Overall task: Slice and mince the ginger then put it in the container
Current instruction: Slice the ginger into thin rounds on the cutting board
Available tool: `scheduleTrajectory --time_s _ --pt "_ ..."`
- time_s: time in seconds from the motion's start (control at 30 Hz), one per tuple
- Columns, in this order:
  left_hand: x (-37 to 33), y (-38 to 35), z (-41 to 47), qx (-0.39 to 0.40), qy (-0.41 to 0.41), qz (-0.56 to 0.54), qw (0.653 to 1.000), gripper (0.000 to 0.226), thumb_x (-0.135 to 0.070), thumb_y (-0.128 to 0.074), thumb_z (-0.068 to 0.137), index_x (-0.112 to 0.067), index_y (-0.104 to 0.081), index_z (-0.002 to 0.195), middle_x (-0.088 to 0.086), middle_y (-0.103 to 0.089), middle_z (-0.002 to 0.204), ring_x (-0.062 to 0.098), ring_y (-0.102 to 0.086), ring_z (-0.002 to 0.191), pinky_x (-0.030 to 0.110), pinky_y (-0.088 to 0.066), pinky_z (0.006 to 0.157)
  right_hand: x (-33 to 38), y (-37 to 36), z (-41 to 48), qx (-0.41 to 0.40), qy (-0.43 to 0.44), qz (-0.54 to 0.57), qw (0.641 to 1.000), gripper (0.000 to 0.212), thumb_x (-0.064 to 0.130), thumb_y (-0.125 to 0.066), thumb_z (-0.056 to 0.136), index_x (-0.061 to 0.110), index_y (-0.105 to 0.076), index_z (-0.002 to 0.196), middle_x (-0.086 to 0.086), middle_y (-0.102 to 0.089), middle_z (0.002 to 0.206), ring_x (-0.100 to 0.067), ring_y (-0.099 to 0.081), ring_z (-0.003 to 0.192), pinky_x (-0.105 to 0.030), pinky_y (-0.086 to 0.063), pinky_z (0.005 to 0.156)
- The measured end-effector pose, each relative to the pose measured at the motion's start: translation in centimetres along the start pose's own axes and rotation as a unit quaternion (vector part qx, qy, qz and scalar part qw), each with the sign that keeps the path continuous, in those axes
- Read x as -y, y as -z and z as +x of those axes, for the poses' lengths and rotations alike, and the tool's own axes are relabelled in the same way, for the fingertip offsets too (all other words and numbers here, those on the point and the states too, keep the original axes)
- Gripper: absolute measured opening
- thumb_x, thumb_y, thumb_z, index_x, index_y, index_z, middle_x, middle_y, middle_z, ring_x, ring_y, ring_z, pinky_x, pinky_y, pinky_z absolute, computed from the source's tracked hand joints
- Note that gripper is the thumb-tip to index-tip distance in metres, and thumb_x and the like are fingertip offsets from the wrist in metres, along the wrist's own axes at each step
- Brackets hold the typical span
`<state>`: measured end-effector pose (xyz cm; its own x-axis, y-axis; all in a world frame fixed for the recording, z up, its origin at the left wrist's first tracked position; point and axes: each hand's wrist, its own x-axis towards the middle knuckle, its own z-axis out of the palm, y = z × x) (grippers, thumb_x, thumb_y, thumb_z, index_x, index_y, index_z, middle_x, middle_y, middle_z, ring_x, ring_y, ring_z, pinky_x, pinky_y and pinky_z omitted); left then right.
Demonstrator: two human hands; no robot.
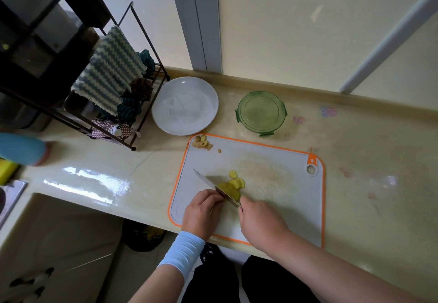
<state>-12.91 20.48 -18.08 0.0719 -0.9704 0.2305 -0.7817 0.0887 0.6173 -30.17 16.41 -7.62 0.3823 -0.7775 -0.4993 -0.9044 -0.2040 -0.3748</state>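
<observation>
Yellow ginger slices (235, 182) lie fanned on a white cutting board with an orange rim (284, 203). A knife (213, 185) stands with its blade across the ginger, tip pointing up-left. My right hand (262, 219) grips the knife handle, which it hides. My left hand (203, 210) sits just left of the blade with curled fingers holding the ginger piece (224, 187) against the board. Ginger peel and scraps (201, 142) sit at the board's far left corner. A round green container (261, 113) stands beyond the board.
A white plate (184, 105) sits left of the container. A black wire rack (113, 84) hung with cloths stands at the far left. A sink edge (11, 196) shows at the left. A dark bin (142, 234) is on the floor below the counter.
</observation>
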Motion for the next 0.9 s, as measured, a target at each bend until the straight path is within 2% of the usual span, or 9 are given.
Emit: scheduleTrajectory --time_s 0.07,0.13,0.27,0.33,0.47,0.53,0.63,0.73,0.9 --pt "0.0 -0.1 -0.1 -0.002 0.003 0.001 1.0 0.009 -0.026 -0.063 0.086 -0.022 -0.071 0.086 -0.015 -0.062 0.097 0.008 -0.063 0.085 0.026 -0.056 0.066 0.5 -0.2 0.8 0.006 0.001 -0.003 1.0 0.012 0.026 -0.034 0.102 0.022 -0.037 0.091 -0.008 -0.059 0.083 -0.034 -0.058 0.074 -0.032 -0.031 0.053" --pt "0.0 0.0 -0.1 0.001 0.002 -0.001 1.0 0.01 -0.026 -0.062 0.087 -0.022 -0.071 0.087 -0.014 -0.062 0.097 0.009 -0.063 0.086 0.027 -0.056 0.065 0.5 -0.3 1.0 0.012 0.001 -0.001 1.0 0.013 0.026 -0.034 0.102 0.022 -0.036 0.09 -0.01 -0.062 0.087 -0.033 -0.062 0.08 -0.032 -0.033 0.057" --pt "-0.1 0.2 0.1 0.004 -0.006 0.002 1.0 0.013 -0.03 -0.061 0.088 -0.022 -0.072 0.087 -0.013 -0.064 0.096 0.008 -0.063 0.086 0.025 -0.056 0.065 -0.6 -0.4 -0.4 0.015 -0.008 0.007 1.0 0.016 0.029 -0.034 0.102 0.021 -0.036 0.088 -0.002 -0.046 0.07 -0.029 -0.048 0.065 -0.034 -0.026 0.048" --pt "-0.1 0.3 0.1 0.003 -0.004 0.006 1.0 0.014 -0.03 -0.061 0.088 -0.021 -0.072 0.086 -0.012 -0.065 0.096 0.008 -0.063 0.086 0.025 -0.056 0.065 -0.6 -0.4 -0.3 0.016 -0.012 0.009 1.0 0.016 0.029 -0.035 0.102 0.021 -0.036 0.087 0.001 -0.041 0.067 -0.029 -0.045 0.063 -0.033 -0.026 0.048" --pt "-0.1 0.2 0.0 0.009 0.001 0.01 1.0 0.015 -0.029 -0.06 0.087 -0.022 -0.072 0.086 -0.012 -0.064 0.095 0.007 -0.062 0.086 0.023 -0.054 0.066 0.7 -0.3 1.7 0.023 -0.005 0.021 1.0 0.015 0.026 -0.035 0.101 0.02 -0.037 0.088 -0.012 -0.061 0.086 -0.035 -0.059 0.078 -0.033 -0.033 0.058" --pt "-0.1 0.3 0.1 0.011 0.005 0.011 1.0 0.014 -0.029 -0.06 0.086 -0.022 -0.072 0.085 -0.013 -0.064 0.095 0.007 -0.061 0.086 0.022 -0.054 0.065 1.0 -0.3 2.0 0.026 -0.005 0.019 0.999 0.013 0.024 -0.036 0.101 0.02 -0.038 0.089 -0.013 -0.063 0.091 -0.034 -0.057 0.076 -0.033 -0.034 0.059" --pt "-0.2 0.4 0.1 0.016 0.005 0.009 1.0 0.015 -0.031 -0.06 0.086 -0.023 -0.072 0.085 -0.014 -0.064 0.095 0.005 -0.06 0.086 0.019 -0.052 0.067 -0.1 -0.4 0.9 0.032 -0.017 0.031 0.999 0.015 0.028 -0.036 0.101 0.02 -0.038 0.088 -0.012 -0.061 0.086 -0.03 -0.046 0.067 -0.032 -0.033 0.058" --pt "-0.3 0.5 0.2 0.016 0.006 0.015 1.0 0.017 -0.032 -0.059 0.087 -0.022 -0.073 0.085 -0.012 -0.065 0.095 0.004 -0.06 0.087 0.017 -0.051 0.069 -0.8 -0.6 0.2 0.032 -0.022 0.029 0.999 0.017 0.03 -0.038 0.101 0.02 -0.038 0.086 -0.005 -0.049 0.075 -0.029 -0.045 0.065 -0.031 -0.032 0.056" --pt "-0.3 0.4 0.1 0.016 0.013 0.013 1.0 0.017 -0.032 -0.059 0.087 -0.023 -0.073 0.085 -0.012 -0.065 0.095 0.005 -0.061 0.087 0.018 -0.052 0.069 0.1 -0.7 2.3 0.031 -0.009 0.046 0.998 0.017 0.029 -0.036 0.101 0.019 -0.038 0.087 -0.013 -0.061 0.086 -0.034 -0.053 0.072 -0.033 -0.034 0.059"
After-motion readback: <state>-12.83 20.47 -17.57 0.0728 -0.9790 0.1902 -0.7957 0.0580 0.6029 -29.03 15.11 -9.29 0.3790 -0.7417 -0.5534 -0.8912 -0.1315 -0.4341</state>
